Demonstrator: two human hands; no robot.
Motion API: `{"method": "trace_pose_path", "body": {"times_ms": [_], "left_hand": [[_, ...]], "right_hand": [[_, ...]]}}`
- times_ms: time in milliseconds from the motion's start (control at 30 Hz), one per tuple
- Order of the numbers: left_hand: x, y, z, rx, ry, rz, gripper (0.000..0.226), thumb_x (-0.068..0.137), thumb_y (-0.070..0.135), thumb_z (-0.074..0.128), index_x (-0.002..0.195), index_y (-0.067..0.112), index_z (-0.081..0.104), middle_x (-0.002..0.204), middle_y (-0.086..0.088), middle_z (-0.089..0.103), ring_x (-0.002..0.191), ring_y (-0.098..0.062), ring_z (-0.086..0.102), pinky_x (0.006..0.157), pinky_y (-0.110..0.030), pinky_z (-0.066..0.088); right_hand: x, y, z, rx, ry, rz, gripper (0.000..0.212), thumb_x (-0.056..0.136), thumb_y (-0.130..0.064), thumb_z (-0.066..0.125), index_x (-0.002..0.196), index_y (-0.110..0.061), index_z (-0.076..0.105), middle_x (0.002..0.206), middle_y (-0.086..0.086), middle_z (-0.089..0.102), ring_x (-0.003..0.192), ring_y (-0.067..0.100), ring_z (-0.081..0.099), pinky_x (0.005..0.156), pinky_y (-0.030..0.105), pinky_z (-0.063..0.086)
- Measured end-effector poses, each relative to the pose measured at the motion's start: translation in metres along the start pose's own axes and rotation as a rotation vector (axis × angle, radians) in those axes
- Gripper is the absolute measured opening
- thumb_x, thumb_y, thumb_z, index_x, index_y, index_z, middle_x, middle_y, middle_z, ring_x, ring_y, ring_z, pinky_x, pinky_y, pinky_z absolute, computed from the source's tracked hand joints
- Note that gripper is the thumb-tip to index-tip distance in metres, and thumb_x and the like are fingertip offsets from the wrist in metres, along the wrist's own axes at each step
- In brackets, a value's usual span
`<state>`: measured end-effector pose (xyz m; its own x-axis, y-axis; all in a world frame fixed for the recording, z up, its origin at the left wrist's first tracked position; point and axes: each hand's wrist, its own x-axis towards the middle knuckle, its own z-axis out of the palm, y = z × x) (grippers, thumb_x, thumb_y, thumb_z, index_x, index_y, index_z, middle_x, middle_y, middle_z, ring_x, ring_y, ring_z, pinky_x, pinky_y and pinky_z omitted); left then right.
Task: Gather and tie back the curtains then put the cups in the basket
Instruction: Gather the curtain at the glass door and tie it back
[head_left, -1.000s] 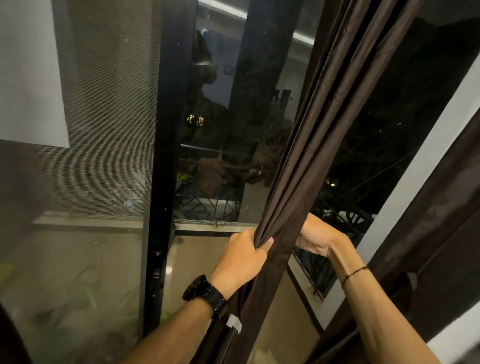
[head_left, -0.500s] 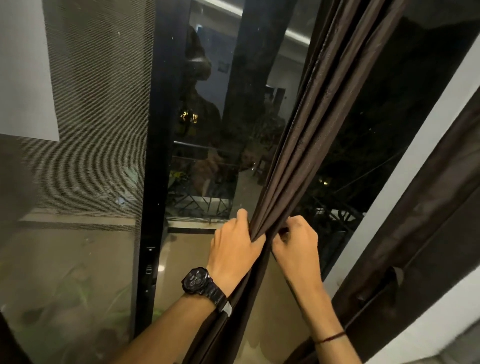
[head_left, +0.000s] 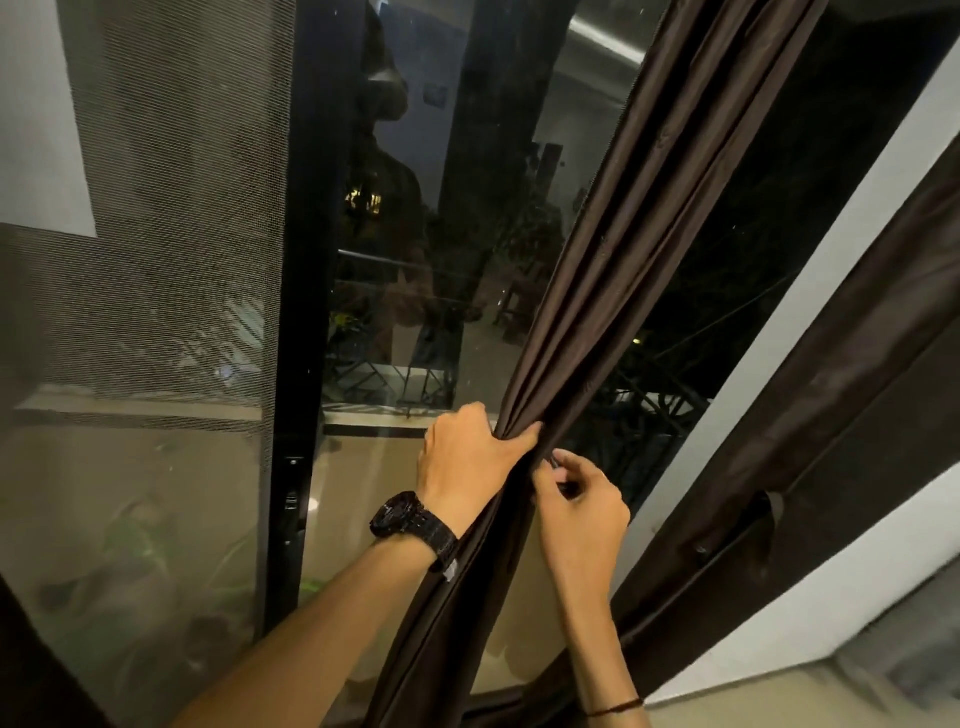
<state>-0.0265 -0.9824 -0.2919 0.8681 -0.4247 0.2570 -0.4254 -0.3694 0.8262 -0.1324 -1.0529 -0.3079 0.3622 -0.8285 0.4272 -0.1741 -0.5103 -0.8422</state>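
Head view: curtain (head_left: 623, 270) between left hand (head_left: 462, 467) and right hand (head_left: 582, 509).

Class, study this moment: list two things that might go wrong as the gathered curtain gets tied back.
1. The left-hand grip holds the dark brown pleated fabric curtain bunched; folds may slip loose.
2. The right-hand grip pinches a small dark item at the bunch; it might drop.

No legible text, brand or number. The white tag (head_left: 451, 569) on the curtain (head_left: 623, 270) and the dark wristwatch (head_left: 410, 522) show nothing readable; yellow lights (head_left: 363, 200) in the glass (head_left: 363, 493) form no characters.
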Motion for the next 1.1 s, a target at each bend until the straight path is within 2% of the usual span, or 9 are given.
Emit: {"method": "trace_pose_path", "body": {"times_ms": [67,133,267,433,567,733,900,1000,1100], "left_hand": [[-0.010,0.004,0.001,-0.289,0.001,-0.075,0.050,0.084,0.063,0.074,0.076,0.015,0.059,0.063,-0.003,0.071,0.053,-0.024,0.071,0.045,-0.036,0.056],[-0.023,0.006,0.003,-0.525,0.021,-0.170,0.051,0.088,0.044,0.081,0.070,0.011,0.046,0.052,-0.011,0.067,0.042,-0.029,0.067,0.037,-0.036,0.053],[-0.040,0.005,0.010,-0.730,0.029,-0.191,0.050,0.084,0.031,0.087,0.075,0.010,0.042,0.057,-0.018,0.069,0.049,-0.034,0.071,0.044,-0.041,0.059],[-0.051,0.002,0.020,-0.698,0.040,-0.115,0.045,0.086,0.023,0.085,0.082,-0.003,0.049,0.062,-0.009,0.074,0.055,-0.022,0.073,0.055,-0.026,0.057],[-0.054,-0.001,0.021,-0.912,0.021,-0.200,0.028,0.093,0.015,0.077,0.094,0.001,0.053,0.071,-0.015,0.076,0.067,-0.029,0.077,0.060,-0.034,0.064],[-0.058,-0.011,0.027,-1.102,-0.079,-0.306,0.026,0.107,0.029,0.057,0.103,0.005,0.049,0.085,-0.020,0.079,0.084,-0.031,0.080,0.078,-0.042,0.065],[-0.068,-0.024,0.023,-1.006,-0.224,-0.140,0.035,0.111,0.030,0.047,0.097,0.003,0.062,0.095,-0.009,0.081,0.098,-0.021,0.078,0.090,-0.042,0.061],[-0.076,-0.032,0.019,-0.833,-0.269,0.005,0.042,0.109,0.038,0.050,0.087,0.007,0.065,0.072,-0.013,0.063,0.069,-0.017,0.062,0.063,-0.039,0.049],[-0.078,-0.034,0.018,-0.752,-0.283,0.052,0.044,0.106,0.034,0.058,0.070,0.010,0.057,0.061,-0.015,0.048,0.056,-0.019,0.043,0.054,-0.039,0.035]], "right_hand": [[-0.002,-0.001,-0.002,0.052,-0.055,0.058,0.018,0.090,-0.030,0.073,0.106,-0.022,0.076,0.079,-0.008,0.074,0.070,0.004,0.070,0.072,0.026,0.057],[-0.005,-0.002,-0.002,0.061,-0.081,0.055,0.007,0.089,-0.028,0.076,0.096,-0.030,0.076,0.077,-0.009,0.075,0.075,0.005,0.072,0.075,0.030,0.059],[-0.002,-0.002,-0.001,-0.026,-0.040,0.026,0.026,0.092,-0.011,0.071,0.077,-0.032,0.071,0.067,-0.015,0.069,0.066,0.000,0.067,0.066,0.022,0.055],[0.008,-0.003,-0.001,-0.228,-0.025,-0.047,0.033,0.090,-0.003,0.063,0.063,-0.021,0.064,0.062,-0.005,0.062,0.059,0.002,0.056,0.055,0.008,0.038],[0.009,-0.011,-0.003,-0.381,-0.030,-0.100,0.042,0.090,-0.005,0.064,0.059,-0.024,0.044,0.070,-0.002,0.046,0.057,0.003,0.040,0.050,0.012,0.030],[0.005,-0.008,0.001,-0.486,0.040,-0.077,0.024,0.092,-0.007,0.061,0.072,-0.017,0.051,0.082,0.006,0.058,0.066,0.014,0.053,0.058,0.021,0.036],[-0.003,-0.016,0.002,-0.502,0.103,0.005,0.026,0.092,-0.006,0.059,0.072,-0.018,0.047,0.065,0.001,0.057,0.062,0.022,0.059,0.056,0.038,0.050],[-0.007,-0.020,0.000,-0.527,0.133,0.003,0.029,0.088,-0.003,0.061,0.069,-0.019,0.047,0.063,0.000,0.058,0.061,0.023,0.060,0.057,0.041,0.053],[-0.011,-0.020,-0.003,-0.506,0.149,0.010,0.029,0.085,-0.001,0.062,0.066,-0.017,0.049,0.060,-0.001,0.056,0.056,0.021,0.057,0.051,0.036,0.046]]}}
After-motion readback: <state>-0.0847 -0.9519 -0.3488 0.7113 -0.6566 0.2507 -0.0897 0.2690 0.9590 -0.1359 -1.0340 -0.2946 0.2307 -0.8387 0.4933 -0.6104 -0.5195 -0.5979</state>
